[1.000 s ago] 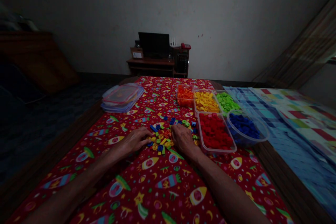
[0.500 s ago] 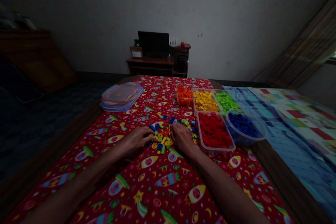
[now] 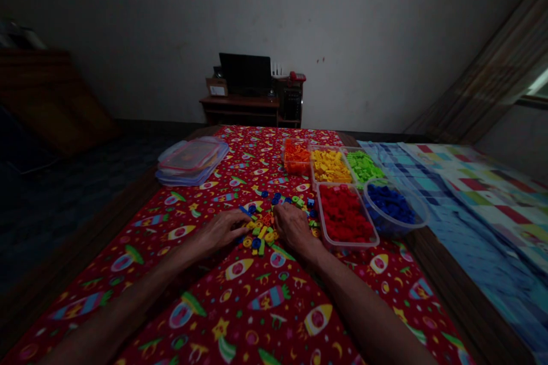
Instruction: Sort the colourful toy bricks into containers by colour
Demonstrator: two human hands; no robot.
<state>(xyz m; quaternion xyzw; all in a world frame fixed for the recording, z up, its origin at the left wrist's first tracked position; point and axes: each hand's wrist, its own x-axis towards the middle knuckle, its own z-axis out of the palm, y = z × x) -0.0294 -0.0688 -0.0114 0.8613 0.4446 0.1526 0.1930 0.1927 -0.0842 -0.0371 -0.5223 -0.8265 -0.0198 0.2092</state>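
Observation:
A loose pile of small toy building pieces (image 3: 262, 234), yellow, blue, green and orange, lies on the red patterned tablecloth (image 3: 240, 302) between my hands. At the pile's left edge is my left hand (image 3: 225, 229), its fingers stretched forward and its thumb apart from them. A long blue piece (image 3: 245, 211) lies at its fingertips. My right hand (image 3: 294, 229) rests over the pile's right side with its fingers curled down. Its fingertips are hidden, so whatever they pinch does not show.
To the right stand clear tubs of sorted pieces: orange (image 3: 296, 158), yellow (image 3: 330, 165), green (image 3: 363, 166), red (image 3: 346, 215) and a round blue one (image 3: 391, 205). Stacked plastic lids (image 3: 192, 161) lie at the left. A bed (image 3: 475, 228) adjoins the table's right side.
The view has shifted slightly, so everything sits a little further left. Both hands stay at the pile in nearly the same pose, with no clear movement of pieces.

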